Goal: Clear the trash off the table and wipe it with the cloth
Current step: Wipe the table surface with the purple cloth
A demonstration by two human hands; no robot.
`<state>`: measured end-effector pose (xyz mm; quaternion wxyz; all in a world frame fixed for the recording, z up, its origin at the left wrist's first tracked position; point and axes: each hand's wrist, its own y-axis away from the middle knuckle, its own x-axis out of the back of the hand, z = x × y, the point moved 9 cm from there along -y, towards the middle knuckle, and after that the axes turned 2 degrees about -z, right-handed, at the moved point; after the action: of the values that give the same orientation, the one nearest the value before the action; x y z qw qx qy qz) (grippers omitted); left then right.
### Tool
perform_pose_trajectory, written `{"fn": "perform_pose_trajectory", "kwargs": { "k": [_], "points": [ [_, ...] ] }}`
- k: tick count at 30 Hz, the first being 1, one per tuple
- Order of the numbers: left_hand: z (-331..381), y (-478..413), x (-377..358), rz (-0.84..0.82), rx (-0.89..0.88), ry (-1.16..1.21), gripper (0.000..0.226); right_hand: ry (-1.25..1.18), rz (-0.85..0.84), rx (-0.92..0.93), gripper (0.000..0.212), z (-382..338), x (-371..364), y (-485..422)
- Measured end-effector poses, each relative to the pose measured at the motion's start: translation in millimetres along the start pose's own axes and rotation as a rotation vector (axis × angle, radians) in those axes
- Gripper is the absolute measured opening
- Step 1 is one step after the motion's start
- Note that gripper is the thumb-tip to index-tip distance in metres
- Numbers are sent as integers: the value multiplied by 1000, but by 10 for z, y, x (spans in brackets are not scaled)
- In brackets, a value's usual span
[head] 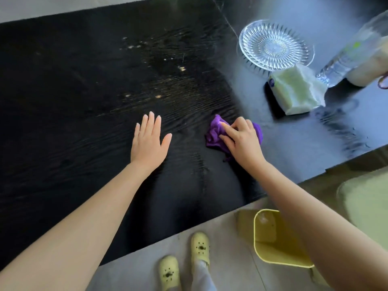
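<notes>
A purple cloth lies bunched on the black wood-grain table, and my right hand presses down on it with the fingers gripping it. My left hand rests flat on the table to the left of the cloth, fingers spread, holding nothing. Small pale crumbs and dusty streaks are scattered on the table farther back, beyond both hands. A yellow trash bin stands on the floor below the table's near edge, under my right forearm.
A clear glass plate sits at the back right. A pale green tissue pack lies in front of it, beside a tilted clear plastic bottle. My feet in yellow-green clogs are on the grey floor.
</notes>
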<state>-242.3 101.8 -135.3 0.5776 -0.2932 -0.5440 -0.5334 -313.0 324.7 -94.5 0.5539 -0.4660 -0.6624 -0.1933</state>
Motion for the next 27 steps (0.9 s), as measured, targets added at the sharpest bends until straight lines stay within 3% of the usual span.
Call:
{"fn": "perform_pose_trajectory", "kwargs": {
  "k": [4,9,12,15,17,20,24,27],
  "points": [
    [494,521,-91,1,-203,230,56,32,28,-62,29,-334,39,523],
    [800,891,-143,-26,-201,510,43,88,-46,-155,31,-864,-25,1034],
    [822,1066,-66,35,-190,483,36,-39,-101,-157,36,-1103,1,1246],
    [745,1137,-66,-27,-101,461,37,-191,-191,-151,48,-1096,112,1352],
    [718,1126,-128,-122,-78,400,38,-108,-203,-177,53,-910,209,1395],
    [784,1119,-219,-290,-94,329,38,19,-367,-278,58,-560,220,1494],
    [993,1120,-247,-487,-141,218,28,20,-441,-271,43,-454,259,1495],
    [1217,1076,-123,-520,-219,157,19,-154,-493,-347,36,-306,322,1486]
  ]
}}
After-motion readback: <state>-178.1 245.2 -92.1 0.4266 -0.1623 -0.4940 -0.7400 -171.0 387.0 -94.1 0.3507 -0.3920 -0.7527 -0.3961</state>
